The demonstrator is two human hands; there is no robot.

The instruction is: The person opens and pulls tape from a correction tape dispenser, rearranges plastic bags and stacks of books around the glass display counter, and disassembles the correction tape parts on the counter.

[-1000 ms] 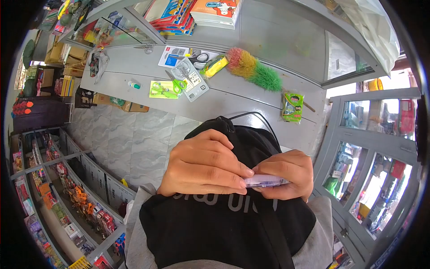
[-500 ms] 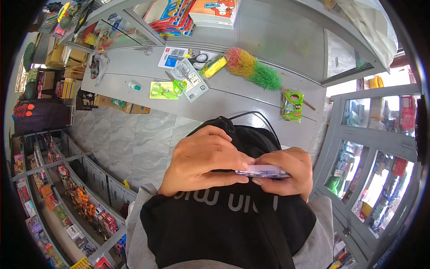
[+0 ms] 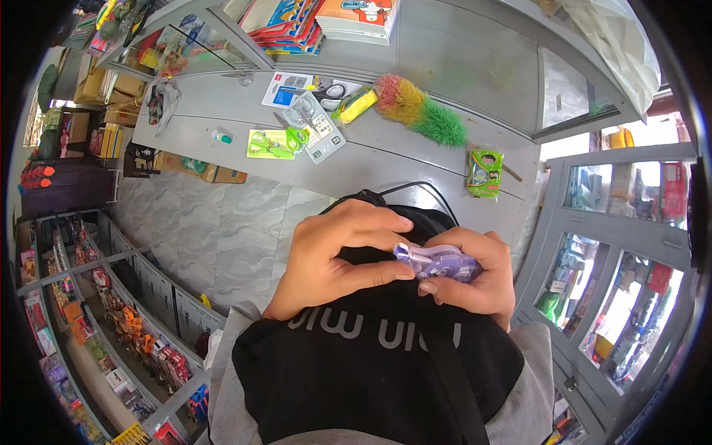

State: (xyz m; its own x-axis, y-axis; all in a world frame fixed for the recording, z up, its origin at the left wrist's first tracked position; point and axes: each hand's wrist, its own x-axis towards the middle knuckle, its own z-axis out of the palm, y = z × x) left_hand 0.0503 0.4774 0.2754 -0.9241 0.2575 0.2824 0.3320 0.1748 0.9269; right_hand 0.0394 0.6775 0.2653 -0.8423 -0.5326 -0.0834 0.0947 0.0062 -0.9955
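Note:
A small purple translucent correction tape dispenser lies across in front of my chest, its broad side showing. My right hand grips its round right end, thumb below and fingers above. At its narrow left tip is my left hand, with the thumb at the lower edge and a finger at the upper edge; the index finger is raised apart from it. Under both hands is a black garment or bag with grey letters.
On the grey counter lie green scissors, packaged items, a yellow-wrapped item, a colourful duster, a green packet and a small bottle. Books stand behind. Stocked shelves are at left, a glass cabinet at right.
The dispenser has turned from its thin edge to its broad side. My left fingers have spread, with the index finger lifted off, and more of the dispenser shows.

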